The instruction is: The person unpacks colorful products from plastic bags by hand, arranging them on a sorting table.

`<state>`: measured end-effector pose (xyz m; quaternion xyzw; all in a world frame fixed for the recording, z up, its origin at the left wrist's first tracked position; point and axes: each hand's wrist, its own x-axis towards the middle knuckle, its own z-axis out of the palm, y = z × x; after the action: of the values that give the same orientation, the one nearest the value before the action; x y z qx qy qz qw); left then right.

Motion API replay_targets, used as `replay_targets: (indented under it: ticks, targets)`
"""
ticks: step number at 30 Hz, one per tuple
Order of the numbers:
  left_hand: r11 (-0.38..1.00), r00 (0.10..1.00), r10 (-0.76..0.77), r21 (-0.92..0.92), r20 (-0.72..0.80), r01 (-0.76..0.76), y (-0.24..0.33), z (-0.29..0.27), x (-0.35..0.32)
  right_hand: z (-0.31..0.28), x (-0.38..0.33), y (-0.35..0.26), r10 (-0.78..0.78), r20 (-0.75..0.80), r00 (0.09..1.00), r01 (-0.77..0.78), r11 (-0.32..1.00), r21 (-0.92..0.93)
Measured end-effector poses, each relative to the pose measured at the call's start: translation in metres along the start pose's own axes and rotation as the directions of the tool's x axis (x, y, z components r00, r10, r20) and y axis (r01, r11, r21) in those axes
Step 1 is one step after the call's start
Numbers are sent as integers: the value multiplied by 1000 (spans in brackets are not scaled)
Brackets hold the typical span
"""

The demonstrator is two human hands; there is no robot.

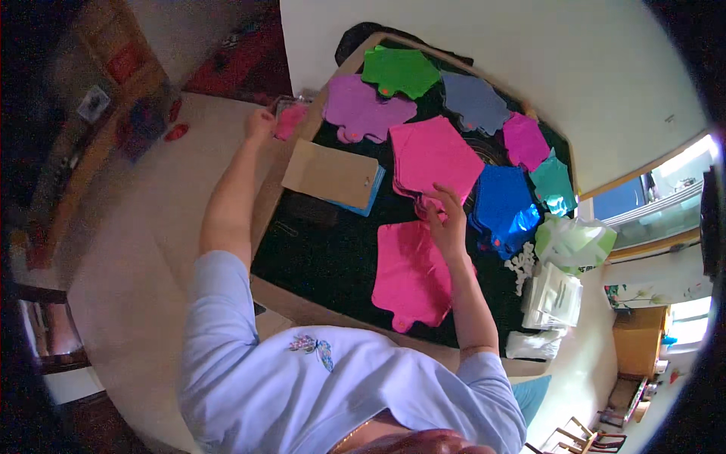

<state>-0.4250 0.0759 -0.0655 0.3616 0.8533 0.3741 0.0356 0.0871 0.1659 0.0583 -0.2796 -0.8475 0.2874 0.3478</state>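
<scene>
Saw a glossy pink foil-like sheet (pixel 412 268) just short of a pile of angular pink sheets (pixel 435 155). Found the right hand (pixel 448 221), the nearer, at the pile's near edge (couldn't tell if pinching). Farther, left of the pile, saw the left hand (pixel 261 124) curled, grip unclear, beside a clear pink-filled pack (pixel 290 121).

No lettering or number is legible. A white-and-green plastic bag (pixel 571 240) at the right edge of the table bears small dark print along its lower part, its characters too small to read. The stacked white packets (pixel 556 297) beside it show thin dark marks of unclear kind. A reddish spot (pixel 400 324) on the tab of the nearest pink foil piece (pixel 412 272) is likewise indistinct.
</scene>
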Motion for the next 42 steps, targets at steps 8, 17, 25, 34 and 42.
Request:
replay_targets:
  ticks: [8, 17, 25, 34, 42]
  targets:
    - [883, 910, -325, -262, 258, 390, 25, 9, -32, -15, -27, -4, -23, -8, 1000, 23, 999, -42]
    - [897, 902, 430, 95, 40, -432, 180, -31, -76, 3, -22, -1, -29, 140, 990, 20, 998, 59]
    - [808, 743, 526, 30, 413, -589, 183, 14, -109, 18, -12, -16, -94, 137, 986, 84, 993, 82]
    - [429, 529, 585, 319, 615, -845, 214, 39, -65, 6, -25, 12, -62, 125, 990, 60, 998, 20]
    - [381, 532, 674, 377, 513, -844, 190, 66, -51, -8, -40, 2, -55, 146, 988, 49, 998, 49]
